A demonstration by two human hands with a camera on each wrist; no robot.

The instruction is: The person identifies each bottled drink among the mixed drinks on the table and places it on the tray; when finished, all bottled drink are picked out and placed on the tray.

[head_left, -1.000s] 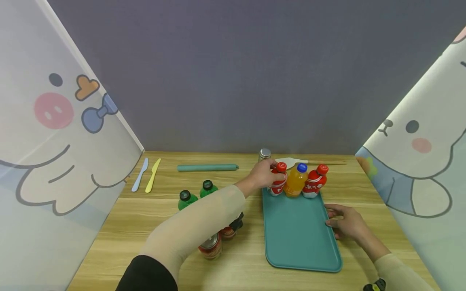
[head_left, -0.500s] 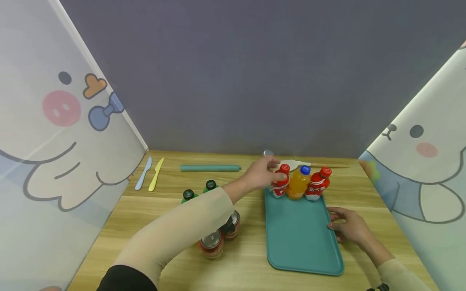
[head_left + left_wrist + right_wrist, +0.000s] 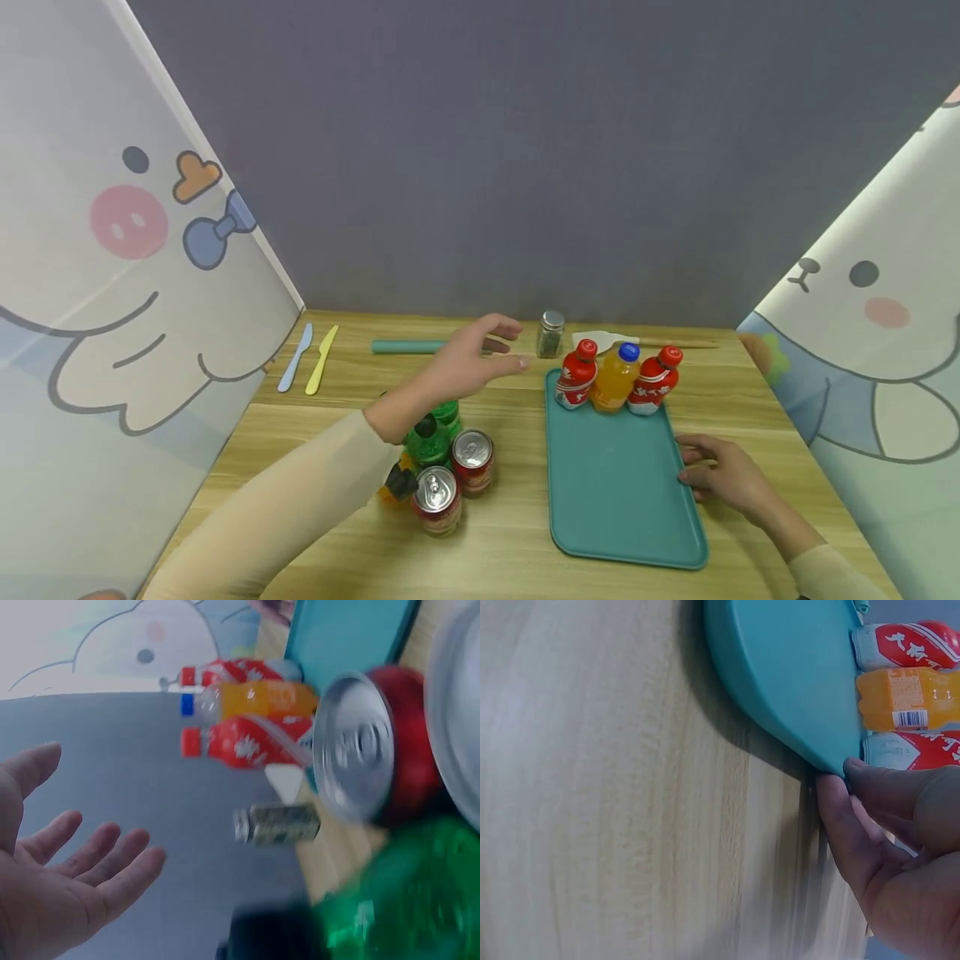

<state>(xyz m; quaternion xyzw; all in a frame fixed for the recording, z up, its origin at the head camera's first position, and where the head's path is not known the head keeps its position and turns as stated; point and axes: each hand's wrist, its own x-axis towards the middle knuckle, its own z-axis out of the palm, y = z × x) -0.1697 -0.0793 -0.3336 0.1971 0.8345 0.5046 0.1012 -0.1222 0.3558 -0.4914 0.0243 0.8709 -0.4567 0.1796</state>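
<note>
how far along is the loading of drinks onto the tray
Done: two red bottles and an orange bottle stand at the far end of the teal tray. In hand: nothing; the left hand hangs open above the table, while the right hand touches the tray's edge. Left: two red cans and green bottles beside the tray.

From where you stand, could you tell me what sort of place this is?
Most likely a staged tabletop booth rather than a real kitchen: a wooden table boxed in by a plain grey backdrop and cartoon-printed side screens, with bottles lined up on a teal tray and cans grouped beside it.
</note>
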